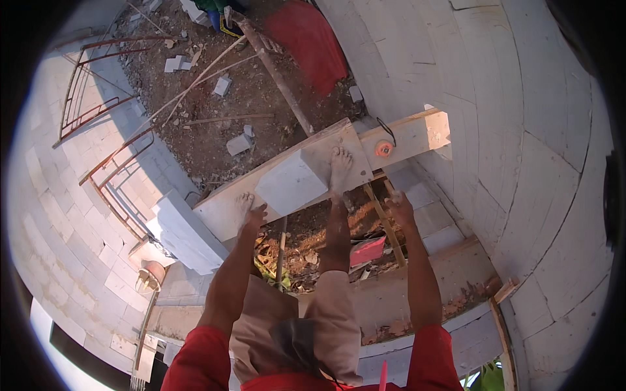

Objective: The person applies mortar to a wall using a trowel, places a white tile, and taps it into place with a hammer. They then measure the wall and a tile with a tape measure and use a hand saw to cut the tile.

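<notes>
My left hand point(255, 217) hangs just over the near edge of a wooden plank point(225, 207), beside my left foot; its fingers look apart and hold nothing I can see. Lower right of the plank, over the gap, my right hand point(399, 207) is held out with its fingers loosely spread and nothing in them. A pale building block point(291, 182) lies on the plank between my bare feet. Another large pale block point(186, 233) stands to the left of my left forearm. An orange round object point(383, 149) with a black loop sits on the adjoining board.
Beyond the plank, the ground far below holds loose blocks point(239, 144), a slanting pole point(280, 81) and a red sheet point(310, 49). Another person point(225, 14) is down there. Scaffold frames point(117, 171) lean at left; block walls point(508, 130) flank me. A bucket point(151, 274) is lower left.
</notes>
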Demonstrator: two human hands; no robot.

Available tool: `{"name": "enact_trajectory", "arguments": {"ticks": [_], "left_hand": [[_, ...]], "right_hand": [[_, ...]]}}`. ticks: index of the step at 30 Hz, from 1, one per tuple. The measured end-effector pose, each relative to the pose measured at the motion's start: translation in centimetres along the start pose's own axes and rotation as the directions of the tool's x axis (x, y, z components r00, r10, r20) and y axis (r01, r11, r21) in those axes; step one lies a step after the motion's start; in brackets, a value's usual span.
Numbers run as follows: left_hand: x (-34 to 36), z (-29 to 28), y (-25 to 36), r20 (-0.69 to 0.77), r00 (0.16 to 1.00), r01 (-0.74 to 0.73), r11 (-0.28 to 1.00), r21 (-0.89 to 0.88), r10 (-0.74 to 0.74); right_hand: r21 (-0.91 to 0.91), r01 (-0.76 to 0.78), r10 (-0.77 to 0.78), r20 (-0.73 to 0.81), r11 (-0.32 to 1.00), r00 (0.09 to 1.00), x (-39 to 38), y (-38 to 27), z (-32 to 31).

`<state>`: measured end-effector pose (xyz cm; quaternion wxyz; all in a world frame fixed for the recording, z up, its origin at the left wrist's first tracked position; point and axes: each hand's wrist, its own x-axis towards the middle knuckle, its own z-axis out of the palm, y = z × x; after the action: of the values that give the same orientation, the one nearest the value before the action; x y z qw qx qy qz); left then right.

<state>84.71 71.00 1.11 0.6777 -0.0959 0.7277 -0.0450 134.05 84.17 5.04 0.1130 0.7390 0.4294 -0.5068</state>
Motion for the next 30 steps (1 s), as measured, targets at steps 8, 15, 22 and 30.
{"name": "enact_trajectory", "arguments": {"ticks": [8, 15, 22, 30], "left_hand": [[15.6, 4.3, 0.4, -0.227, 0.947, 0.045, 0.792, -0.609, -0.228], [18.4, 4.5, -0.8, -0.204, 0.971, -0.058, 0.701, -0.710, -0.127], [19.1, 4.2, -1.9, -0.299, 0.942, -0.131, 0.657, -0.743, -0.151], [20.0, 3.5, -2.6, -0.315, 0.946, -0.176, 0.690, -0.702, -0.078]], "right_hand": [[-0.224, -0.208, 0.108, -0.392, 0.952, 0.914, 25.6, 1.7, 7.2], [-0.183, -0.175, 0.078, -0.444, 0.967, 0.893, 28.1, 2.8, 10.7], [0.382, -0.033, 0.078, -0.103, 0.923, 0.992, 21.3, -3.1, 14.4], [0.528, -0.086, -0.132, 0.361, 0.845, 0.923, 14.4, -10.6, 27.0]]}}
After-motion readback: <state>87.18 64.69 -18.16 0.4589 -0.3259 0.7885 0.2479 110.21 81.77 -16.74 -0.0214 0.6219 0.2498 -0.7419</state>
